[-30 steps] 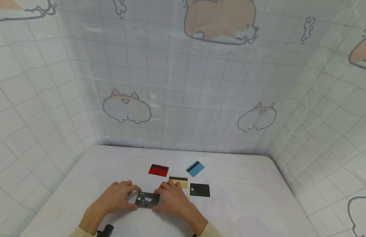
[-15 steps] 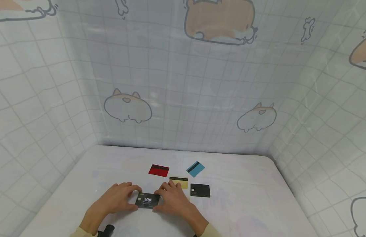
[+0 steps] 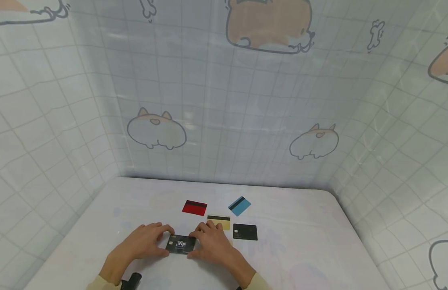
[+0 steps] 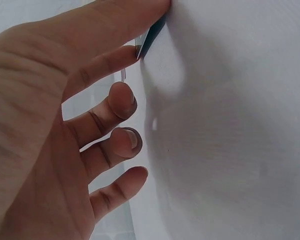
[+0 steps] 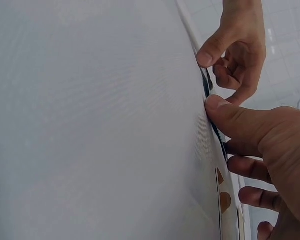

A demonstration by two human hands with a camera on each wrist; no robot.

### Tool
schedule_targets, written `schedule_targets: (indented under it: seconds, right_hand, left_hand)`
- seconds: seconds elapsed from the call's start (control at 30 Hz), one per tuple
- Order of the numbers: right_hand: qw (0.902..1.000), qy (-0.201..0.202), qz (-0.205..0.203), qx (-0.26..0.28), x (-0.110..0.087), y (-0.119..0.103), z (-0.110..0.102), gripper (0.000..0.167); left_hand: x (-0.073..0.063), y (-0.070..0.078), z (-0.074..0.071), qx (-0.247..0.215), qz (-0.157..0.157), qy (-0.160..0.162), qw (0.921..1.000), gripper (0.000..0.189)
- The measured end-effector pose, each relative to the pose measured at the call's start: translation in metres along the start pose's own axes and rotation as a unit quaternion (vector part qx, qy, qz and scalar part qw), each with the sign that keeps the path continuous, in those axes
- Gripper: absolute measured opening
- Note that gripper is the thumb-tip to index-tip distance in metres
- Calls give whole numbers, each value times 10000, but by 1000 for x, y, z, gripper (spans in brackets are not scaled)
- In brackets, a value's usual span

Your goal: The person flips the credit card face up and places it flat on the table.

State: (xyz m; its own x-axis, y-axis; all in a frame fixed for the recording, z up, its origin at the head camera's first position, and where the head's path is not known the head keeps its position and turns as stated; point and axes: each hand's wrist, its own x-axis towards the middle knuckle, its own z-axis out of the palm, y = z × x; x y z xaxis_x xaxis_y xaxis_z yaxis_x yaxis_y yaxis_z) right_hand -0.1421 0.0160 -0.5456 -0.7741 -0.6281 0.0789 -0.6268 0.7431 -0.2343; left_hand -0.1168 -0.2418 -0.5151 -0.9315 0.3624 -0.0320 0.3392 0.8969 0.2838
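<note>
A dark grey card printed "Vip" (image 3: 180, 244) lies near the front middle of the table, chip side up. My left hand (image 3: 146, 241) pinches its left end, thumb at the near corner and index finger at the far one. At the opposite end my right hand (image 3: 211, 243) grips the card the same way. From the left wrist, the card (image 4: 154, 34) shows as a thin tilted edge between thumb and index finger; the other fingers of that hand hang loosely bent. The right wrist view catches the card (image 5: 207, 85) edge-on, between both thumbs.
Beyond the hands lie a red card (image 3: 194, 208), a blue card (image 3: 239, 206), a yellow card (image 3: 221, 222) partly covered by my right fingers, and a black card (image 3: 245, 232). Patterned curtains (image 3: 224, 100) enclose the white table (image 3: 300, 225) at the back and sides.
</note>
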Motion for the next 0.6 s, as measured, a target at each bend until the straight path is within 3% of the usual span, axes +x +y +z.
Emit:
schedule_targets:
  seconds: [0.6]
  right_hand:
    - [9999, -79, -76, 50, -5, 5, -7, 53]
  left_hand:
    - [-1, 13, -2, -72, -309, -128, 9994, 52]
